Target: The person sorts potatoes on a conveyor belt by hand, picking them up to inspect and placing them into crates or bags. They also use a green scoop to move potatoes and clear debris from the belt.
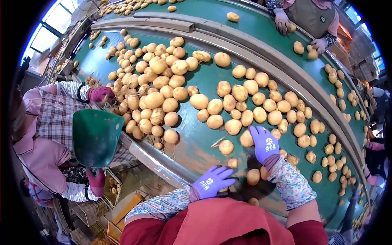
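My right hand (pixel 265 143), in a purple glove, reaches over the green conveyor belt (pixel 192 157). Its thumb and fingers are round the right side of a potato (pixel 246 139). Lower left, my left hand (pixel 212 182), gloved the same way, holds nothing, with its fingers stretched apart over the near part of the belt. Closest to it is a small potato (pixel 233 163), with a larger potato (pixel 226 147) just beyond. Between my forearms lies another potato (pixel 253 177), partly in shadow.
A big heap of potatoes (pixel 153 87) covers the belt's left side. There a co-worker's pink-gloved hand (pixel 101 94) touches the heap; the other holds a green scoop (pixel 98 136). A metal rail (pixel 261 57) divides off a second belt, where another co-worker (pixel 314 20) handles potatoes. Wire crates (pixel 87 210) stand lower left.
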The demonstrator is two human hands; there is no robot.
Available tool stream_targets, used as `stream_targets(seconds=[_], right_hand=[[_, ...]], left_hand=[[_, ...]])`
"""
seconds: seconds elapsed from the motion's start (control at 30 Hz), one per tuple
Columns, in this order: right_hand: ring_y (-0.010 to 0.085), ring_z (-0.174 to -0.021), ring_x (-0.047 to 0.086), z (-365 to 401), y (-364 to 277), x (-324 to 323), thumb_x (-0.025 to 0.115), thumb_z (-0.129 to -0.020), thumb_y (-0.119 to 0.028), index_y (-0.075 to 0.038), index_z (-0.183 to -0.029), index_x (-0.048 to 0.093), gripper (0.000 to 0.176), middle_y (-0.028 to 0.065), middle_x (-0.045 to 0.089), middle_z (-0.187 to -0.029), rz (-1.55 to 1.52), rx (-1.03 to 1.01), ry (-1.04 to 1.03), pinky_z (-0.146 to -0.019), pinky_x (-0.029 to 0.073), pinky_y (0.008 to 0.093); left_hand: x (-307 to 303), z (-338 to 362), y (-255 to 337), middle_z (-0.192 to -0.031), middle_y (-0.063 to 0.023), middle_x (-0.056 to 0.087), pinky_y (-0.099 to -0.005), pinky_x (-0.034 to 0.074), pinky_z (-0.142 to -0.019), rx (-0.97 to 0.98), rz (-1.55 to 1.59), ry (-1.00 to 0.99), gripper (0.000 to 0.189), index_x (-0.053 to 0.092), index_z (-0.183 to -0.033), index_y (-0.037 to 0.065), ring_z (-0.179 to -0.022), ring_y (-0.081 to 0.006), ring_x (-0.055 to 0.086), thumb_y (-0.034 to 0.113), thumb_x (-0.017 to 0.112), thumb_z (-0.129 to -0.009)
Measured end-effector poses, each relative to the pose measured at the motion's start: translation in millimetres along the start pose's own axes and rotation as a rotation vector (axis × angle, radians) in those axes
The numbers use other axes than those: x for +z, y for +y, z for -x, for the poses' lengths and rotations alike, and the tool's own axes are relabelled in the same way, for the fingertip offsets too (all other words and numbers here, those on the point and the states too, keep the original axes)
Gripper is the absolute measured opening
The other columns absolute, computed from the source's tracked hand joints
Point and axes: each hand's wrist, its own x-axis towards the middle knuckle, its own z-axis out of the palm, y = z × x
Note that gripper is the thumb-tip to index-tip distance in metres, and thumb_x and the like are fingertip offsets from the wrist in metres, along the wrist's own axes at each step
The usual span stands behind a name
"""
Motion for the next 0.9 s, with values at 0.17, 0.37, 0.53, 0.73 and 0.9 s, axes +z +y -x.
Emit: stream_targets(seconds=[0.17, 0.37, 0.53, 0.73, 0.9], right_hand=[[0.0270, -0.087, 0.064, -32, -2, -37, 0.064, -0.090, -0.023, -0.008, -0.127, 0.056, 0.041, 0.0113, 0.065, -0.100, -0.349, -0.025, 0.034, -0.071, 0.052, 0.0415], [0.0187, -0.079, 0.061, -147, 27, -62, 0.060, -0.097, -0.036, -0.008, -0.125, 0.057, 0.040, 0.0089, 0.065, -0.096, -0.959, 0.580, 0.236, -0.066, 0.049, 0.0350], [0.0375, -0.110, 0.064, -167, -24, -28, 0.052, -0.097, -0.022, -0.020, -0.139, 0.052, 0.042, 0.0170, 0.057, -0.134, -0.031, 0.149, -0.141, -0.091, 0.051, 0.0493], [0.0344, -0.110, 0.064, -182, -5, -52, 0.067, -0.089, -0.032, -0.014, -0.132, 0.057, 0.047, 0.0187, 0.064, -0.118, -0.236, 0.049, -0.510, -0.091, 0.051, 0.0462], [0.0095, -0.081, 0.057, -232, 28, -27, 0.067, -0.093, -0.028, -0.006, -0.105, 0.061, 0.025, 0.0020, 0.062, -0.096, -1.526, 0.360, 0.366, -0.070, 0.049, 0.0259]], left_hand=[[-15, 17, -22, -0.132, -0.0067, 0.053, -0.0565, 0.036, -0.110, 0.089, -0.014, -0.041, 0.044, 0.062, -0.121, 0.018, -0.130, -0.0280, 0.049, 0.021, 0.068, -0.077], [-59, 29, -49, -0.130, -0.0059, 0.055, -0.0528, 0.039, -0.105, -0.023, 0.066, 0.025, 0.047, 0.061, -0.120, 0.016, -0.124, -0.0270, 0.052, 0.014, 0.067, -0.073], [-103, 46, -91, -0.137, -0.0122, 0.055, -0.0545, 0.036, -0.108, -0.142, -0.203, 0.143, 0.052, 0.061, -0.129, 0.014, -0.128, -0.0366, 0.050, 0.020, 0.066, -0.078], [-142, 83, -152, -0.143, -0.0022, 0.055, -0.0538, 0.034, -0.113, -0.155, -0.391, 0.083, 0.049, 0.060, -0.130, 0.018, -0.130, -0.0234, 0.051, 0.011, 0.060, -0.082], [-155, 80, -171, -0.134, 0.0005, 0.057, -0.0478, 0.040, -0.110, 0.054, -0.381, 0.080, 0.032, 0.063, -0.116, 0.016, -0.123, -0.0168, 0.054, 0.016, 0.059, -0.084]])
